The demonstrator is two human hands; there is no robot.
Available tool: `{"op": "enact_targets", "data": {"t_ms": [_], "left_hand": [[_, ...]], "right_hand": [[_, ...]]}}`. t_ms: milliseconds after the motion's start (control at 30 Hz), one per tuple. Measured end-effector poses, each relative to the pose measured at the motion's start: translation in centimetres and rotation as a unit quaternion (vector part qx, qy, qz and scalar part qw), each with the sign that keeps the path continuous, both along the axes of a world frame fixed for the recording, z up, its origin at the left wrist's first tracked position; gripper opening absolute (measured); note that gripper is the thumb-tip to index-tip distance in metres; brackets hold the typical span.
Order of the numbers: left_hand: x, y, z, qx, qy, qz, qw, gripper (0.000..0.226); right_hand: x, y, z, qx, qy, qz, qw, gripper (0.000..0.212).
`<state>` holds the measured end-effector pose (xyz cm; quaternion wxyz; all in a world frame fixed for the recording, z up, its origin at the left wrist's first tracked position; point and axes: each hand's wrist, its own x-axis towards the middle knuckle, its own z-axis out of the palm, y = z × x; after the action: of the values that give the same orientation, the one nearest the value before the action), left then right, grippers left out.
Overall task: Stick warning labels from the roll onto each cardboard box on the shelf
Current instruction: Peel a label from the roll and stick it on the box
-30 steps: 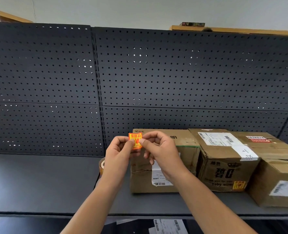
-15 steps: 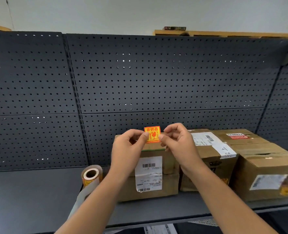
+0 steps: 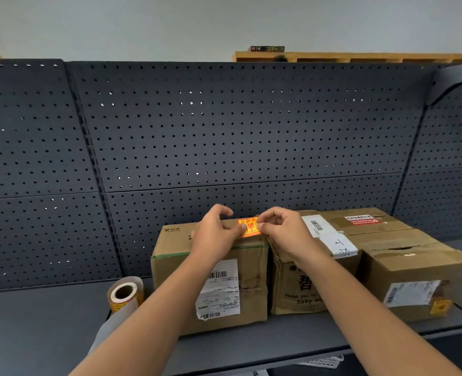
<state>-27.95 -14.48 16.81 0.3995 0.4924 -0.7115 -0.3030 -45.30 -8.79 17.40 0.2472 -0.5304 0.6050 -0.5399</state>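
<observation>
Three cardboard boxes stand side by side on the dark shelf point(image 3: 42, 329). The left box point(image 3: 174, 263) carries a white shipping slip on its front. An orange and yellow warning label point(image 3: 248, 226) lies against that box's top near its right edge, pinched by both hands. My left hand point(image 3: 215, 236) holds its left side, my right hand point(image 3: 281, 232) its right side. The middle box point(image 3: 294, 289) has printed text on its front. The right box point(image 3: 414, 270) bears an orange label at its lower front corner. The label roll point(image 3: 125, 294) stands left of the boxes, its backing strip trailing off the shelf.
A dark pegboard wall point(image 3: 224, 137) rises directly behind the boxes. A wooden shelf point(image 3: 360, 57) shows above it. White papers point(image 3: 322, 362) lie below the shelf's front edge.
Both hands have carried the label forward and down from mid-air onto the top of the left box. The view has shifted closer to the boxes.
</observation>
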Motion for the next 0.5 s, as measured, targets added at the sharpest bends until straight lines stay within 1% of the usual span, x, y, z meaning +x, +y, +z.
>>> {"op": "enact_targets", "data": {"t_ms": [133,333,500], "left_hand": [[0.22,-0.13,-0.45,0.011,-0.008,0.012,1.000,0.031],[0.40,-0.12,-0.65,0.033,-0.020,-0.005,0.999,0.033],[0.39,-0.19,-1.02,0.037,-0.034,-0.011,0.999,0.026]], "right_hand": [[0.18,-0.10,-0.72,0.004,0.004,0.001,1.000,0.009],[0.49,0.03,-0.93,0.013,0.009,-0.011,1.000,0.013],[0.94,0.42,-1.09,0.009,0.022,-0.018,1.000,0.014]]}}
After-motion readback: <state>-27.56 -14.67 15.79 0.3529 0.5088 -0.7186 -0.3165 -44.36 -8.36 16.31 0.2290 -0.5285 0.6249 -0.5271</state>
